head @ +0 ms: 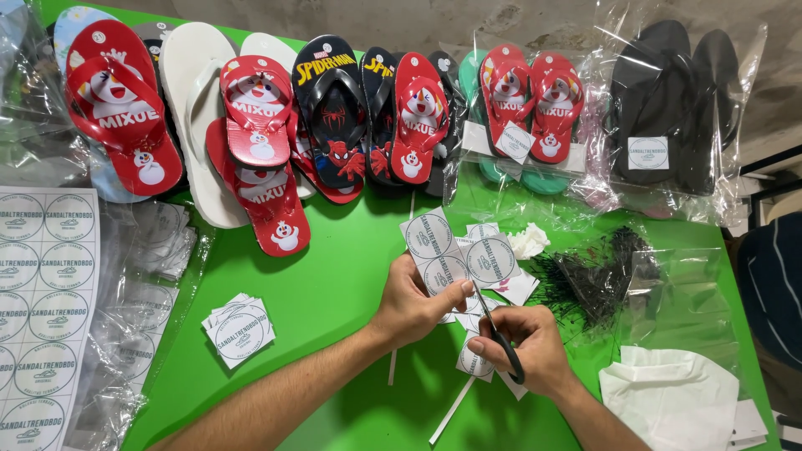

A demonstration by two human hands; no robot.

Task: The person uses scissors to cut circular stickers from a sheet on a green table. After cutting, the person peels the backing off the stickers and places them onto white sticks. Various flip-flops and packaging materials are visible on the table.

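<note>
Both forearms reach up from the bottom edge of the head view over a green table. Closed around a sheet of round white labels, the left hand pinches the sheet's lower edge between thumb and fingers and holds it tilted above the table. Its partner, the right hand, is curled through the handles of a pair of scissors, whose blades point up into the sheet, between two of the round labels. By the look of it, the step in hand is cutting single labels off the sheet; the next snip calls for keeping the blades in the gap between circles while the left hand steadies or turns the paper. Cut square labels lie under the hands, and a small stack of cut labels sits to the left. An uncut label sheet lies at the far left. Bright flip-flops line the far edge, some in clear bags, beside black tag pins.
</note>
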